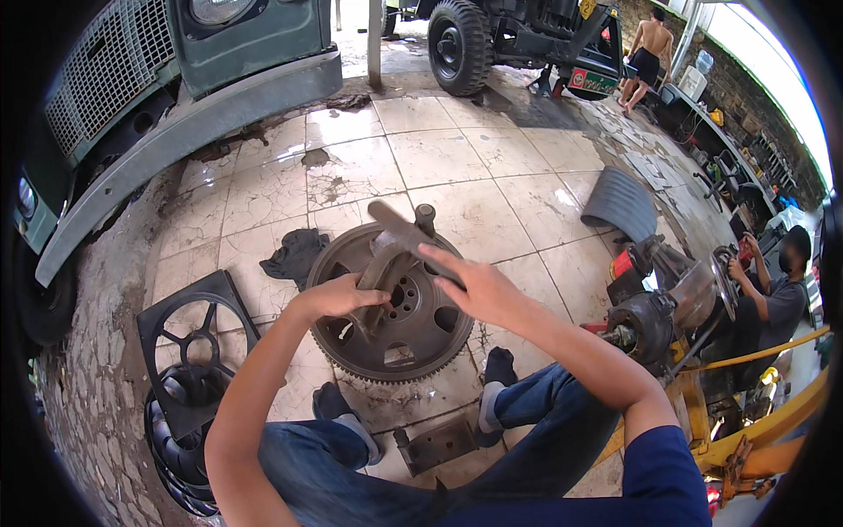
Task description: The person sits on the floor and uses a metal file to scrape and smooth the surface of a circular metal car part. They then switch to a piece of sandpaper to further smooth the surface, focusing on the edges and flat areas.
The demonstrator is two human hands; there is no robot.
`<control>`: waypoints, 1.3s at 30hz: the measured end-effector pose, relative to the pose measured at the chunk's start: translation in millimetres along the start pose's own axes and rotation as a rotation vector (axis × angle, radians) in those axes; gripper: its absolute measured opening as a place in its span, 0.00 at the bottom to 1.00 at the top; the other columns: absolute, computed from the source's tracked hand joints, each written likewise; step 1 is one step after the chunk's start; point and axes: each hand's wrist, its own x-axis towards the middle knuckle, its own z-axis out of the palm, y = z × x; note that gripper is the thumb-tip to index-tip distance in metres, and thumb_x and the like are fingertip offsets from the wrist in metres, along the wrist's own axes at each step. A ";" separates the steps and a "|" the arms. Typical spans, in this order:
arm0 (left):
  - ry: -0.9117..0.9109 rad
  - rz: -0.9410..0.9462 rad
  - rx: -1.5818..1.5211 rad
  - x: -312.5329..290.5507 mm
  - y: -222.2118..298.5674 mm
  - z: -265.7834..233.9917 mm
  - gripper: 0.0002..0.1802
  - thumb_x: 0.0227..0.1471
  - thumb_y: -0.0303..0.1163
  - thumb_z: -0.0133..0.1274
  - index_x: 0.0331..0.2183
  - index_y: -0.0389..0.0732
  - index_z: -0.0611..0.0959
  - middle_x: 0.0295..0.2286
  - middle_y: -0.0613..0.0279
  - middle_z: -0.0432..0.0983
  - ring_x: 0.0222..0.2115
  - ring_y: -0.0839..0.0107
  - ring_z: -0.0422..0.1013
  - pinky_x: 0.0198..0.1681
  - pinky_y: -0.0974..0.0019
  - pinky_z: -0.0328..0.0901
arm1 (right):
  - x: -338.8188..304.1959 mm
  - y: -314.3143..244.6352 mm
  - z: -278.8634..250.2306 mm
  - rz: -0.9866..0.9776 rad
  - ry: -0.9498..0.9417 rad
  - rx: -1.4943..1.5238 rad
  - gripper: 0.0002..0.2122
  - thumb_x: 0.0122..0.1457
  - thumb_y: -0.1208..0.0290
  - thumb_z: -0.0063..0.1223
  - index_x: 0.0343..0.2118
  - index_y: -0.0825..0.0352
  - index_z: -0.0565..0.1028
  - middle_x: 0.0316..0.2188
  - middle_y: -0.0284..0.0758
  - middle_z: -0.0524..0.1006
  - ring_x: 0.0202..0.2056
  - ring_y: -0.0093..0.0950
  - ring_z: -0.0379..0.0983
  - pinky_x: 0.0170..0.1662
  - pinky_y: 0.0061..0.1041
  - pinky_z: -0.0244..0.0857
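You sit over a toothed wheel (pixel 432 318) that lies flat on the tiled floor (pixel 351 171), a curved piece (pixel 379 263) raised above its hub. Your left hand (pixel 338 297) grips that piece from the side, its fingers closed around the lower part. Your right hand (pixel 479 285) clasps one end of a flat bar (pixel 397 230), its fingers wrapped on the metal; the bar slants up and to the left over the curved piece's upper end, though whether the two touch is hard to make out. A black cloth (pixel 296 255) lies just beside the wheel, and a metal block (pixel 439 446) rests on the tiles between your socked feet (pixel 330 404). At your left, a black frame (pixel 198 351) lies tilted; at your right, a co-worker (pixel 777 299) sits behind a greasy axle (pixel 659 307), with a ribbed gray panel (pixel 622 204) beyond. Ahead stand two vehicles, the near one's bumper (pixel 189 140) curving past; another person (pixel 652 48) stands near the counter (pixel 716 127).
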 end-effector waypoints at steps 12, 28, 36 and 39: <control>0.048 -0.016 0.125 -0.7 5.6 13.0 0.34 0.56 0.52 0.57 0.52 0.34 0.76 0.43 0.56 0.81 0.46 0.66 0.75 0.52 0.64 0.66 | -1.0 -24.1 -0.6 0.092 -0.173 -0.040 0.27 0.66 0.68 0.49 0.67 0.44 0.59 0.48 0.49 0.77 0.42 0.47 0.79 0.49 0.40 0.72; 0.007 -0.005 -0.104 0.1 8.6 13.5 0.24 0.59 0.49 0.54 0.44 0.36 0.81 0.41 0.57 0.81 0.42 0.67 0.77 0.48 0.63 0.72 | 8.5 15.2 10.1 -0.019 0.056 -0.005 0.24 0.69 0.63 0.46 0.67 0.44 0.59 0.21 0.41 0.77 0.17 0.28 0.71 0.29 0.32 0.73; 0.178 -0.027 0.035 -1.1 15.4 21.6 0.23 0.55 0.40 0.52 0.46 0.33 0.80 0.36 0.57 0.81 0.37 0.69 0.78 0.42 0.65 0.72 | 4.6 19.0 23.3 -0.220 0.175 -0.094 0.26 0.68 0.64 0.48 0.67 0.38 0.58 0.26 0.44 0.78 0.24 0.40 0.76 0.32 0.41 0.70; 0.235 -0.051 0.058 -2.0 19.0 21.7 0.23 0.54 0.39 0.52 0.47 0.32 0.79 0.34 0.58 0.82 0.36 0.70 0.77 0.42 0.66 0.72 | -2.6 12.8 4.6 -0.027 0.016 -0.073 0.26 0.68 0.64 0.47 0.67 0.38 0.58 0.21 0.44 0.77 0.19 0.37 0.73 0.29 0.39 0.68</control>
